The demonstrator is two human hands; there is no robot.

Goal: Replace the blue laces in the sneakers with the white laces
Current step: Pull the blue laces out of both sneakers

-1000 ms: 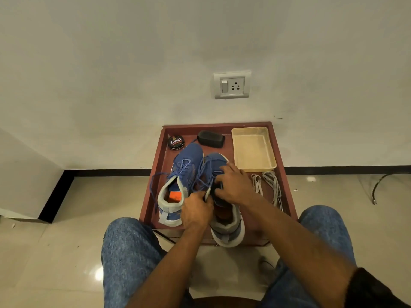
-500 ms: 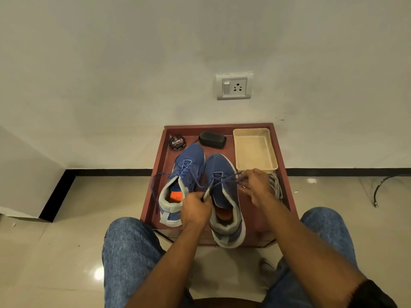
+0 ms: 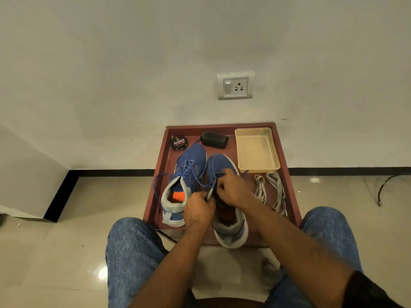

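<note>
A: Two blue sneakers sit on the red-brown bench (image 3: 287, 174) – the left sneaker (image 3: 189, 167) still laced, the right sneaker (image 3: 224, 165) nearer, its heel past the near edge

B: And the hands?

A: The left hand (image 3: 199, 211) has its fingers closed on the right sneaker's tongue; the right hand (image 3: 235, 188) pinches the blue lace (image 3: 206, 185) at the eyelets

B: The white laces (image 3: 272, 188)?

A: Lying loose at the right, just near of the beige tray (image 3: 255, 150)

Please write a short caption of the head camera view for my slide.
Both hands, left hand and right hand, work the blue lace out of the right sneaker; white laces wait beside it.
</note>
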